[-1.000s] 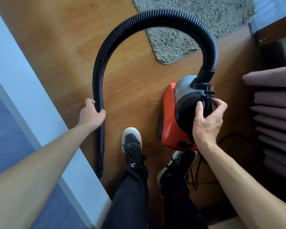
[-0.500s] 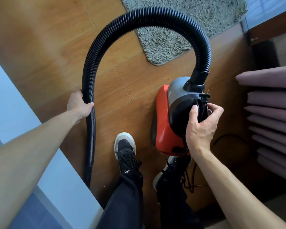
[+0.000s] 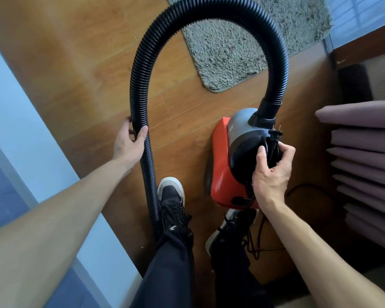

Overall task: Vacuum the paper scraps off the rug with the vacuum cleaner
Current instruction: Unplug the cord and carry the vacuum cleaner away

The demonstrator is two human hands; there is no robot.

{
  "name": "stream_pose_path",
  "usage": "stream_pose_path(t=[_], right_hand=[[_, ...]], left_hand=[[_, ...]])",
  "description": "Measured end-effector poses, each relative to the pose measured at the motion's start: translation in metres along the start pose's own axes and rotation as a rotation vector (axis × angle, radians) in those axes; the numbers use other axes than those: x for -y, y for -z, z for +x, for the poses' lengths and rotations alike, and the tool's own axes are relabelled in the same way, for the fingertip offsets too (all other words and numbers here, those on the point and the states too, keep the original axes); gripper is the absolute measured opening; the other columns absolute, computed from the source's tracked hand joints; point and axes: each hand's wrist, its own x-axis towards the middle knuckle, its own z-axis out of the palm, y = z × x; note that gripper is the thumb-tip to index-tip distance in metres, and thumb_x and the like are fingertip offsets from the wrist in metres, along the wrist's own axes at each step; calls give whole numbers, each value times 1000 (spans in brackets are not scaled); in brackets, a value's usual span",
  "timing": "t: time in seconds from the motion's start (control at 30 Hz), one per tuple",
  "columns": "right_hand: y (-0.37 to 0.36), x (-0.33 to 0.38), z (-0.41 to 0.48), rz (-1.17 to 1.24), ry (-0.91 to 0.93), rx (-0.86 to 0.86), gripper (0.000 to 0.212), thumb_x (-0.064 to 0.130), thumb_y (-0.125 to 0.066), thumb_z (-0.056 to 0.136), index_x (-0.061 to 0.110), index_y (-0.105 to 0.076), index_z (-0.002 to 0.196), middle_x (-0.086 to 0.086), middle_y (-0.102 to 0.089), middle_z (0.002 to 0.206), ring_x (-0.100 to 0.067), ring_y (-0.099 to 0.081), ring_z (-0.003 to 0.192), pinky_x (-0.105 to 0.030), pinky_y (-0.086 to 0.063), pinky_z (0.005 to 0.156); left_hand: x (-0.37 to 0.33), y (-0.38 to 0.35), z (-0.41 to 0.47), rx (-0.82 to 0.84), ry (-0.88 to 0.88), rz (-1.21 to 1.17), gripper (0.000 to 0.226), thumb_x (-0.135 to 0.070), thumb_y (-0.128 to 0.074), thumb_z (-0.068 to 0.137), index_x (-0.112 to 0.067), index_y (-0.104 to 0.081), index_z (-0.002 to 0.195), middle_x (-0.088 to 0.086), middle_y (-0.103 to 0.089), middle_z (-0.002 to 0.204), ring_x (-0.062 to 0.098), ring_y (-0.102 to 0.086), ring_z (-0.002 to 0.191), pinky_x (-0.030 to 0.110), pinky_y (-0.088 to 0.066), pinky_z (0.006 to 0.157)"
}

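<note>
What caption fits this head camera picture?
The left hand grips the ribbed black hose; the right hand holds the red vacuum cleaner near the grey shaggy rug.

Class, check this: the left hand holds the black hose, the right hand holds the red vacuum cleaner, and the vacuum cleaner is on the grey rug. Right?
Not quite. The head view shows the vacuum cleaner over the wooden floor, apart from the rug. The left hand does hold the hose, the right hand the vacuum cleaner.

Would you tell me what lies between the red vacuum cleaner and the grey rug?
In the head view, just wooden floor lies between vacuum cleaner and rug, plus one thin strand.
</note>
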Motion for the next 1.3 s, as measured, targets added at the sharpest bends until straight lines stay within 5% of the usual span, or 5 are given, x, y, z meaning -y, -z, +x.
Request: stream_pose_path(t=[0.13, 0.3, 0.4, 0.57, 1.3], right_hand=[[6, 10, 3, 11, 8, -42, 23, 31, -58, 97, 19, -48, 114, 17, -56, 84, 11, -56, 75, -5, -41, 69], [20, 42, -1, -18, 20, -55, 21, 32, -58, 97, 19, -48, 110, 17, -55, 81, 13, -55, 74, -2, -39, 65], [31, 68, -5, -28, 56, -67, 23, 31, -59, 96, 16, -51, 110, 17, -55, 78, 4, -56, 72, -7, -37, 63], [50, 119, -20, -32, 125, -82, 25, 33, -60, 95, 16, -53, 111, 17, -56, 75, -16, -57, 77, -24, -38, 72], [192, 494, -137, 23, 539, -44, 22, 36, -56, 94, 22, -52, 111, -12, -69, 96, -34, -63, 92, -42, -51, 79]], left_hand=[[-18, -2, -15, -50, -23, -71, 38, -43, -53, 98, -30, -48, 133, -1, -54, 104, 18, -54, 98, 36, -47, 89], [-54, 6, -37, -58, -74, -59, 41, -46, -53, 97, -32, -46, 135, -8, -47, 87, 2, -51, 77, 23, -43, 73], [-79, 20, -48, -76, -96, -48, 44, -49, -55, 95, -32, -48, 134, -4, -55, 89, 7, -55, 75, 18, -40, 60], [-122, 61, -68, -127, -162, -31, 46, -58, -58, 89, -33, -54, 127, 1, -66, 84, 24, -66, 80, 35, -53, 73], [-386, 326, -262, -405, -416, -189, 48, -56, -55, 91, -22, -58, 124, 10, -70, 100, 34, -65, 94, 38, -54, 81]])
